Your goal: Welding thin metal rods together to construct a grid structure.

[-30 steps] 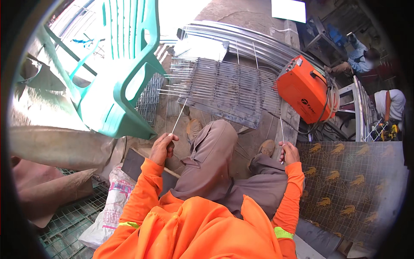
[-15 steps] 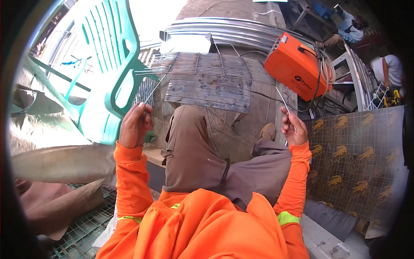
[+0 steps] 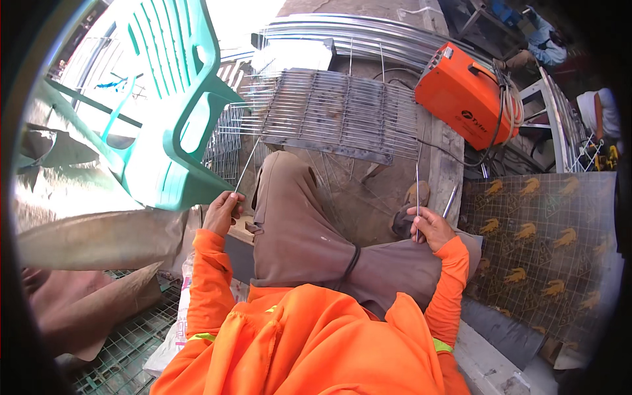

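My left hand [image 3: 224, 212] is closed in a pinch on a thin metal rod [image 3: 247, 163], which slants up to the near left corner of a wire grille [image 3: 309, 105]. Between the fingers of my right hand [image 3: 431, 228] is another thin metal rod [image 3: 417, 181], nearly upright, reaching toward the grille's right end. Whether these rods are joined to the grille I cannot tell. The grille, of many parallel rods with a few crosswise ones, lies over a dark slatted metal plate [image 3: 329, 150]. Beside my right hand a short silver rod [image 3: 451, 201] stands tilted; its hold is unclear.
A green plastic chair [image 3: 187, 145] stands at left. An orange machine [image 3: 461, 99] with cables is at the right, behind a patterned dark board [image 3: 540, 230]. Long metal bars [image 3: 355, 33] lie at the back. Two other people [image 3: 546, 46] are at the far right.
The grille has shifted toward me and covers more of the plate. Both my hands have come nearer to me and moved lower, and my right hand has also moved inward.
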Motion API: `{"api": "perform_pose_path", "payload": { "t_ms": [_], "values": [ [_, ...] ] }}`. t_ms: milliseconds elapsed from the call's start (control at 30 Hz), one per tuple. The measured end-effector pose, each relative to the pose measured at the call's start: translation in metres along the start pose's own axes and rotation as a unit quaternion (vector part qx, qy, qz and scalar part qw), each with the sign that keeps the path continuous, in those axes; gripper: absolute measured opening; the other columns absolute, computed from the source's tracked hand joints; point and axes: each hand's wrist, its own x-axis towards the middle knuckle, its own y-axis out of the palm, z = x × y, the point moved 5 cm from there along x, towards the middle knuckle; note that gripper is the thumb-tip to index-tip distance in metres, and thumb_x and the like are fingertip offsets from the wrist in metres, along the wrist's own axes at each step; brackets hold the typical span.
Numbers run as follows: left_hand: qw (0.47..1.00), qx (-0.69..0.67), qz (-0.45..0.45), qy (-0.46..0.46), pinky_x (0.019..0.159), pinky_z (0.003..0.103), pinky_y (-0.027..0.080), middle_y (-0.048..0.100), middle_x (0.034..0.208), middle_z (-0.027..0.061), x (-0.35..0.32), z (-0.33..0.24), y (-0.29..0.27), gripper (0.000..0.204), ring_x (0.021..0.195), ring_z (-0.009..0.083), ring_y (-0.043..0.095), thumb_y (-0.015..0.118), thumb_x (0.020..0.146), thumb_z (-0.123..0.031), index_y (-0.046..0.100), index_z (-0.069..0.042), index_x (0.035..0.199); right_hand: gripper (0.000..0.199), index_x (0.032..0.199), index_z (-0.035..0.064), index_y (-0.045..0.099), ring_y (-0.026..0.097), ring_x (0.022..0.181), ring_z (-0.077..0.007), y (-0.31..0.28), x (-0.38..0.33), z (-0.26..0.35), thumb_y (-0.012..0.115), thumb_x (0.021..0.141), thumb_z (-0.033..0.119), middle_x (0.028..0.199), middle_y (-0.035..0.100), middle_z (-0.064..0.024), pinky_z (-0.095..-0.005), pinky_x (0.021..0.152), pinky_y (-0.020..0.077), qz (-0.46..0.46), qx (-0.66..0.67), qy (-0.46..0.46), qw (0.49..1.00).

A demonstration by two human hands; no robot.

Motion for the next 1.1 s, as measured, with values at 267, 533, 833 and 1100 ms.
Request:
{"api": "perform_pose_path", "payload": {
  "t_ms": [267,533,833,1100],
  "values": [
    [1.0,-0.015,-0.014,-0.021,0.054,0.022,0.04,0.056,0.07,-0.0025,0.015,0.014,0.0,0.028,0.059,0.0065,0.05,0.048,0.101,-0.031,0.063,-0.008,0.105,0.032,0.123,0.0036,0.053,0.059,0.067,-0.0121,0.004,0.008,0.009,0.04,0.101,0.023,0.078,0.06,-0.0031,-0.0266,0.059,0.0488,-0.079,-0.011,0.047,0.996],
    [0.999,0.017,-0.019,0.019,0.04,0.021,0.027,0.041,0.052,-0.0046,0.03,0.027,-0.018,0.031,0.042,0.0053,0.035,0.046,0.098,-0.03,0.064,-0.005,0.101,0.024,0.108,0.0075,0.056,0.038,0.047,-0.0064,0.015,0.052,-0.013,0.041,0.098,0.023,0.068,0.048,0.0014,-0.0242,0.039,0.0306,-0.146,0.197,0.009,0.969],
    [0.996,0.089,-0.009,0.028,0.039,0.024,0.028,0.042,0.053,-0.0017,0.076,0.001,-0.01,0.032,0.04,0.009,0.034,0.043,0.091,-0.029,0.065,-0.006,0.096,0.024,0.101,0.009,0.056,0.034,0.042,-0.0055,0.005,0.042,0.005,0.043,0.097,0.029,0.057,0.042,0.0028,-0.0228,0.035,0.0271,-0.18,0.251,-0.028,0.951],
    [0.763,0.375,-0.088,0.519,0.037,0.029,0.029,0.044,0.056,0.0005,0.074,-0.028,-0.011,0.013,0.041,0.0104,0.039,0.046,0.086,-0.01,0.059,-0.006,0.086,0.028,0.098,0.0055,0.058,0.044,0.048,-0.0102,0.006,0.042,0.021,0.042,0.098,0.029,0.062,0.05,-0.0018,-0.0282,0.045,0.0371,-0.232,0.087,-0.16,0.955]
  ]
}}
